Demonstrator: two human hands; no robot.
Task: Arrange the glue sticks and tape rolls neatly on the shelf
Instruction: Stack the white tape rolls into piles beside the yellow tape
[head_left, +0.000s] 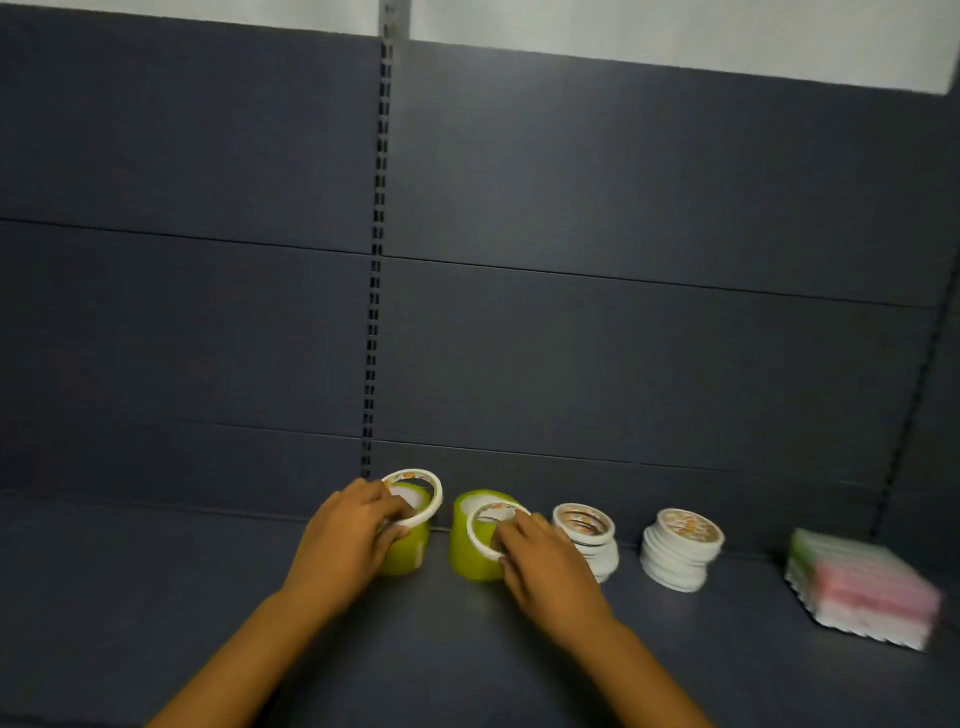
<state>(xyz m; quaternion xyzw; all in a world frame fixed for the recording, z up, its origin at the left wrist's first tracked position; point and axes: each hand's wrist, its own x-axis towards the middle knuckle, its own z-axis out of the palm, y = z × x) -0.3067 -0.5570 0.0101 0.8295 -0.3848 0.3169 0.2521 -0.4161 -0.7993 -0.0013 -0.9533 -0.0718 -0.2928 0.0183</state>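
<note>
Two wide green tape rolls stand on the dark shelf (156, 597) near its back panel. My left hand (345, 540) pinches a thin white tape roll (423, 486), tilted over the left green roll (410, 551). My right hand (540, 561) holds another thin white tape roll (480, 530), leaning against the front of the right green roll (467, 556). To the right stand two stacks of thin white tape rolls, one (589, 538) just behind my right hand, the other (680, 548) further right. I see no glue sticks.
A wrapped pack of green and pink sheets (867, 587) lies at the shelf's far right. The dark back panel (623, 208) rises behind, split by a slotted upright (376, 260). Bare shelf surface stretches to the left of my hands.
</note>
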